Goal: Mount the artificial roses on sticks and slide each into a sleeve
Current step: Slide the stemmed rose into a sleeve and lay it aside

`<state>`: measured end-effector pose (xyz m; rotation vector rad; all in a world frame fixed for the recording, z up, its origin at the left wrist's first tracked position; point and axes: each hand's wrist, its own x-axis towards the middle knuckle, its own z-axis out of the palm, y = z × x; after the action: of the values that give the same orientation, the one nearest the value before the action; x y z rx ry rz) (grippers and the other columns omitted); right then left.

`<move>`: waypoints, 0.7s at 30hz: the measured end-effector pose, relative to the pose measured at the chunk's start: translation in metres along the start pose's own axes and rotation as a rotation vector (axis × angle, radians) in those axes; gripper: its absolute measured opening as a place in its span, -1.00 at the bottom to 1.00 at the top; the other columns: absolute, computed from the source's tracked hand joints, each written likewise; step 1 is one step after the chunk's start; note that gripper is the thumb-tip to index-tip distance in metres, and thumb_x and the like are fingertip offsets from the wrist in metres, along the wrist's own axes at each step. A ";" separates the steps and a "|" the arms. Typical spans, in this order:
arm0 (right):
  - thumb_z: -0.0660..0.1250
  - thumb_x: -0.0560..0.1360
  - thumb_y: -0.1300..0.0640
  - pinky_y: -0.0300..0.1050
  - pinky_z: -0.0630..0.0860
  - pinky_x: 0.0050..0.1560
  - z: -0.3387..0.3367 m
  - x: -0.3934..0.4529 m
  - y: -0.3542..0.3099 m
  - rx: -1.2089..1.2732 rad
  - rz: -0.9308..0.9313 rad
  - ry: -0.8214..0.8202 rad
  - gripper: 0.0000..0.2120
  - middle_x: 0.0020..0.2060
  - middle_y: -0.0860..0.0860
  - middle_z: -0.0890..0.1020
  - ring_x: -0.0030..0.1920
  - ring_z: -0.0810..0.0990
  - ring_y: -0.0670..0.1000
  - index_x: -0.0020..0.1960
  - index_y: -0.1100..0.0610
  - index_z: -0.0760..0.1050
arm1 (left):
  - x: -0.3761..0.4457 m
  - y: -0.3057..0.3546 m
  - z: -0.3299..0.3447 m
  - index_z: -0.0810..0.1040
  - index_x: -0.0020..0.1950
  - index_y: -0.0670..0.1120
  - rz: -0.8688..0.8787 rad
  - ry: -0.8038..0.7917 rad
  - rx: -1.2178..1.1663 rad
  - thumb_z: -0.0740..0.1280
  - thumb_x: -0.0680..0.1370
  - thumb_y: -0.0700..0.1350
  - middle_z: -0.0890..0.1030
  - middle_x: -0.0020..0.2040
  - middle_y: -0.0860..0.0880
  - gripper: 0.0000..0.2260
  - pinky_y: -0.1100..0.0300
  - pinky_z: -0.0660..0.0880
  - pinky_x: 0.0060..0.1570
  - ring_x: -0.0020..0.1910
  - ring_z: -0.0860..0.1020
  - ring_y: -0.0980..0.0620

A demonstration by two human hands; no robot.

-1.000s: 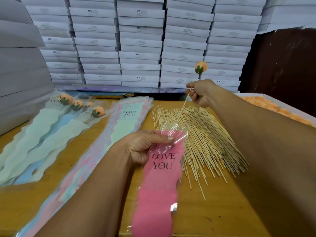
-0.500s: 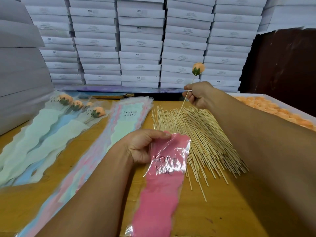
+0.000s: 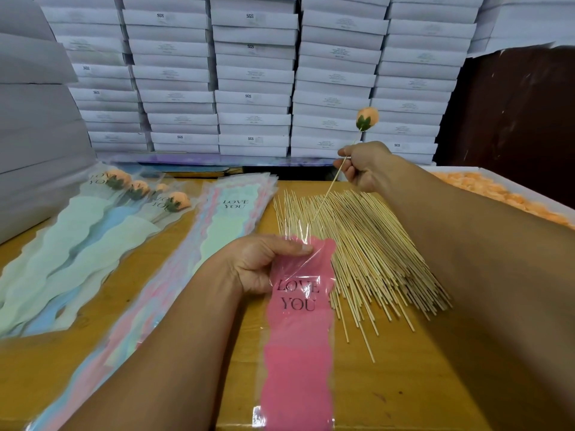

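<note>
Rose on a stick, aimed at the pink sleeve's open top

Everything sits on the wooden table point(image 3: 404, 384): a wall of stacked white boxes point(image 3: 255, 73) runs along its far edge, a fanned stack of empty sleeves point(image 3: 224, 225) and four finished sleeved roses point(image 3: 130, 197) lie at its left side, the loose stick pile point(image 3: 367, 253) sits mid-table, and a tray of orange rose heads point(image 3: 497, 194) is at its right edge. The left hand point(image 3: 264, 265) pinches the pink sleeve point(image 3: 298, 337) near its clear top, thumb on the plastic, just left of the pile. The right hand point(image 3: 364, 169) is curled around a stick point(image 3: 326, 195) above the pile, rose point(image 3: 367, 119) on top, lower tip close to the sleeve mouth.
</note>
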<state>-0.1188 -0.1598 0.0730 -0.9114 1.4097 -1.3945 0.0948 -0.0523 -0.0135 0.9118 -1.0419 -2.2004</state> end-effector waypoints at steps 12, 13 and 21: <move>0.18 0.66 0.29 -0.34 0.37 -0.57 0.007 -0.001 -0.001 0.015 -0.040 0.085 -0.85 -0.23 0.18 0.63 -0.57 0.39 -0.12 0.13 0.23 0.51 | 0.000 0.000 0.002 0.67 -0.04 -0.35 -0.020 -0.014 -0.005 0.40 0.42 -0.36 0.66 -0.07 -0.22 -0.85 0.03 0.59 0.06 -0.10 0.66 -0.09; 0.18 0.66 0.29 -0.34 0.37 -0.57 0.008 -0.002 -0.001 0.022 -0.043 0.091 -0.85 -0.23 0.19 0.63 -0.55 0.40 -0.11 0.14 0.23 0.51 | 0.000 0.000 0.002 0.66 -0.01 -0.36 -0.020 -0.020 -0.008 0.41 0.42 -0.36 0.65 -0.05 -0.23 -0.83 0.02 0.58 0.08 -0.07 0.65 -0.10; 0.18 0.67 0.30 -0.34 0.39 -0.56 0.021 -0.007 0.001 0.014 -0.040 0.032 -0.85 -0.20 0.21 0.63 -0.63 0.40 -0.12 0.17 0.24 0.49 | 0.000 0.000 -0.001 0.69 -0.09 -0.33 -0.016 -0.040 0.020 0.40 0.43 -0.35 0.68 -0.14 -0.22 -0.89 0.06 0.62 -0.01 -0.18 0.70 -0.08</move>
<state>-0.0969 -0.1593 0.0739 -0.9167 1.4108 -1.4525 0.0952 -0.0531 -0.0139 0.8906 -1.0802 -2.2342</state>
